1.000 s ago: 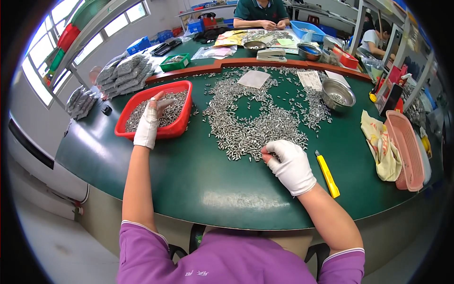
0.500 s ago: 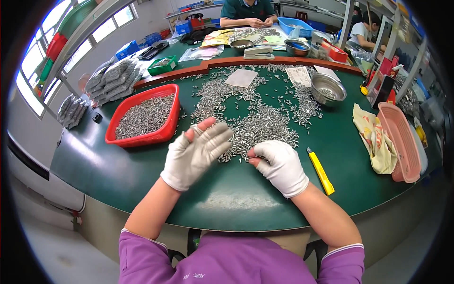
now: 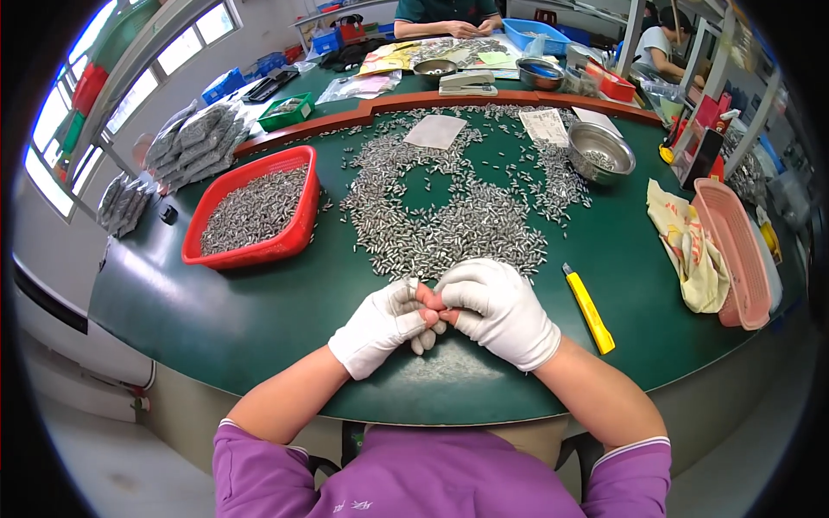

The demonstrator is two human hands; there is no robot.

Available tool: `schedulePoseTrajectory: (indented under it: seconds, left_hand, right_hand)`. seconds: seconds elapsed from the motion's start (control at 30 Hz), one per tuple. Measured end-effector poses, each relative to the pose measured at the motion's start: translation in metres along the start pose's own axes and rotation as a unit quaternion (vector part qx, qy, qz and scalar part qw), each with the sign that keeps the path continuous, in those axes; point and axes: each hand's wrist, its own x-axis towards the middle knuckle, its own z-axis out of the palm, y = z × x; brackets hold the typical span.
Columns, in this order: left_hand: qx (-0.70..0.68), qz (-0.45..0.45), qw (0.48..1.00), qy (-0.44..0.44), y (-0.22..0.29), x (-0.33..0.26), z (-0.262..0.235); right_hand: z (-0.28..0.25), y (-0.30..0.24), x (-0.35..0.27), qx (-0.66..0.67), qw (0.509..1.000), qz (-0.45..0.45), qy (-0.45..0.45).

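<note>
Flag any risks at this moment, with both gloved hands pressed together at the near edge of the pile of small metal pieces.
1. The left hand and right hand meet close to the table edge; a dropped piece could roll off.
2. The loose pile of metal pieces lies just beyond the hands; a forearm sweep might scatter it.
3. The yellow utility knife lies near the right hand; it could get knocked.

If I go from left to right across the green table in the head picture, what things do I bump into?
Red basket of metal pieces → left hand → right hand → yellow utility knife → yellow cloth → pink basket.
</note>
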Motion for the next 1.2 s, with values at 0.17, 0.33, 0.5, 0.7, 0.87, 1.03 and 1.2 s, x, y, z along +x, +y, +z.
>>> schedulePoseTrajectory:
  seconds: [0.17, 0.33, 0.5, 0.7, 0.87, 1.03, 1.2]
  left_hand:
    - [0.075, 0.036, 0.996, 0.033, 0.000, 0.001, -0.002]
    - [0.259, 0.103, 0.958, 0.068, -0.005, 0.007, 0.001]
    - [0.634, 0.274, 0.719, 0.084, -0.007, -0.031, 0.019]
    - [0.634, 0.249, 0.719, 0.135, -0.026, -0.058, 0.036]
    - [0.630, 0.220, 0.727, 0.161, -0.027, -0.060, 0.039]
    - [0.626, 0.223, 0.730, 0.164, -0.029, -0.059, 0.036]
    - [0.618, 0.242, 0.726, 0.177, -0.035, -0.057, 0.036]
  right_hand:
    - [-0.008, -0.002, 0.003, -0.044, 0.997, 0.040, 0.057]
    - [-0.039, 0.002, 0.001, -0.150, 0.969, 0.140, 0.138]
    - [-0.093, -0.042, -0.018, -0.278, 0.919, 0.233, 0.152]
    - [-0.091, -0.048, -0.090, -0.395, 0.834, 0.386, 0.014]
    - [-0.076, -0.035, -0.111, -0.423, 0.810, 0.400, 0.076]
    - [-0.068, -0.067, -0.114, -0.106, 0.857, 0.466, 0.195]
    - [-0.037, -0.130, -0.114, 0.012, 0.925, 0.376, -0.053]
